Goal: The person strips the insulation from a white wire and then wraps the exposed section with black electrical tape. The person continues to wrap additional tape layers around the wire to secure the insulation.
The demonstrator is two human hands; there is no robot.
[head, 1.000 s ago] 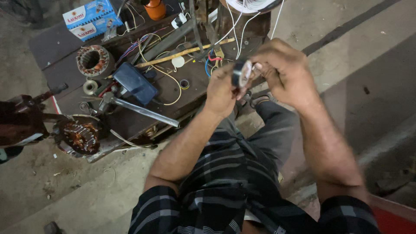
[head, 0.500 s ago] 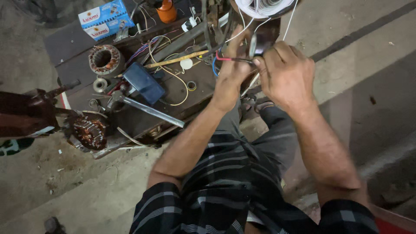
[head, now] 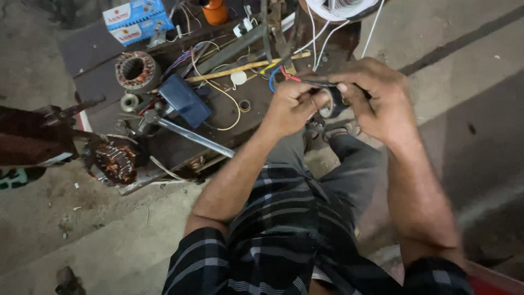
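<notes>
My left hand and my right hand are raised together over the right end of a dark low workbench. Between them sits a roll of black tape, gripped by my right hand's fingers. My left hand pinches the joined ends of thin red and blue wires, and a black strip runs from there to the right hand's thumb. How much of the wires is covered by tape is hidden by the fingers.
On the bench lie a copper-wound stator ring, a dark blue box, a steel rod, a wooden stick, a blue-and-white carton and an orange can. A wound motor core sits at the left. White wire coil is above.
Both hands have shifted a little toward the bench, and the tape roll has passed from in front of the left hand to under the right hand's fingers, with a strip drawn out.
</notes>
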